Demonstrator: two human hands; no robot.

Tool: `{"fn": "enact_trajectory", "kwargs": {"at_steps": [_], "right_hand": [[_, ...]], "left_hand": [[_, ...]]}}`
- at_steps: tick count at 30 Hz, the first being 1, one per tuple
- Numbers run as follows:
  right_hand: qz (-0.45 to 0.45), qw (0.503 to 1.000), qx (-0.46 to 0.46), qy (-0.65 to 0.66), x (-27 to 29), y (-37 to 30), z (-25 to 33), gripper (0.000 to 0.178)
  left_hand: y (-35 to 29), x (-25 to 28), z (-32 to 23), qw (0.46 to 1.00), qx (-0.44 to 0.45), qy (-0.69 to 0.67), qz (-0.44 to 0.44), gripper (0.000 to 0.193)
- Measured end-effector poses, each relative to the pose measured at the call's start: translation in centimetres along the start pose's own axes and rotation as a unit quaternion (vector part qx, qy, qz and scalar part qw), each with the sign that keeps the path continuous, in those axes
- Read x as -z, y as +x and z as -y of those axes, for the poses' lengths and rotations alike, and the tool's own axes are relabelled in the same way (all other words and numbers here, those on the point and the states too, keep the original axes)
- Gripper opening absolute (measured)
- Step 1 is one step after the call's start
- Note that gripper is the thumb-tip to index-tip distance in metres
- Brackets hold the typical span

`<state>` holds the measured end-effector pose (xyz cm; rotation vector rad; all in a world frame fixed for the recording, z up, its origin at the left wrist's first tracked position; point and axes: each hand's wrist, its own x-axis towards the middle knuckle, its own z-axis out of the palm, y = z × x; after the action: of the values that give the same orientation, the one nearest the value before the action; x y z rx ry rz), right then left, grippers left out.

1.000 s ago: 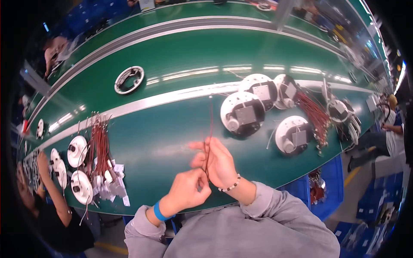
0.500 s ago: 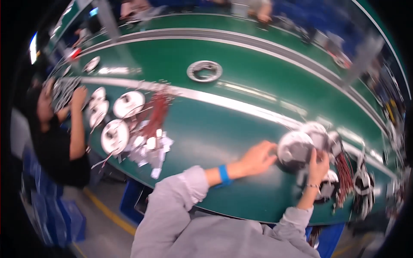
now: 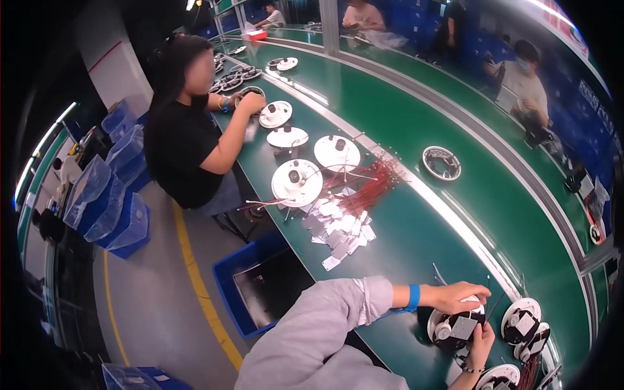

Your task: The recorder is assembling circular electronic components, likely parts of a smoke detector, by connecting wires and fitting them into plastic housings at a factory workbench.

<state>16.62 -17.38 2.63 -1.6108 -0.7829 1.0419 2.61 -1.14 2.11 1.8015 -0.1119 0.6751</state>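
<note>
A round white-and-black device [image 3: 463, 327] with a silver plate and thin wires is between my hands at the lower right. My left hand [image 3: 460, 297], with a blue band on the wrist, has its fingers curled over the device's far rim. From the near right side, my right hand [image 3: 480, 346] grips its edge with thumb and fingers; part of this grip is hidden. Next to my hands lie similar round units [image 3: 521, 321], with another white one [image 3: 500, 376] near the lower edge.
White discs [image 3: 297, 182], red wires [image 3: 374, 188] and small white plates [image 3: 338, 234] lie on the green table [image 3: 416, 234]. A white ring [image 3: 442, 163] sits on the green strip beyond. A co-worker [image 3: 188, 130] sits at left. A blue bin [image 3: 237, 299] stands below the table's edge.
The view has turned left, so the table and co-worker shift. My left hand, earlier beside a white disc with fingers apart, now rests on the device. The device's silver plate now faces up.
</note>
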Motion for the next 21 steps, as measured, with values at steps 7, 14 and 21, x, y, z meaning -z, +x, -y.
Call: {"fn": "enact_trajectory", "kwargs": {"at_steps": [7, 14, 21], "right_hand": [[0.015, 0.999, 0.003, 0.036, 1.1, 0.6, -1.8, 0.019], [-0.249, 0.888, 0.241, -0.303, 1.0, -0.8, 2.9, 0.027], [-0.136, 0.842, 0.340, -0.397, -4.4, -0.5, 8.1, 0.003]], "left_hand": [[-2.6, 1.5, 0.5, 0.991, 0.050, 0.116, -0.048, 0.020], [-2.2, -1.1, 3.7, 0.986, 0.135, 0.007, -0.094, 0.019], [-3.5, 0.8, -0.6, 0.974, 0.136, 0.016, -0.180, 0.047]]}}
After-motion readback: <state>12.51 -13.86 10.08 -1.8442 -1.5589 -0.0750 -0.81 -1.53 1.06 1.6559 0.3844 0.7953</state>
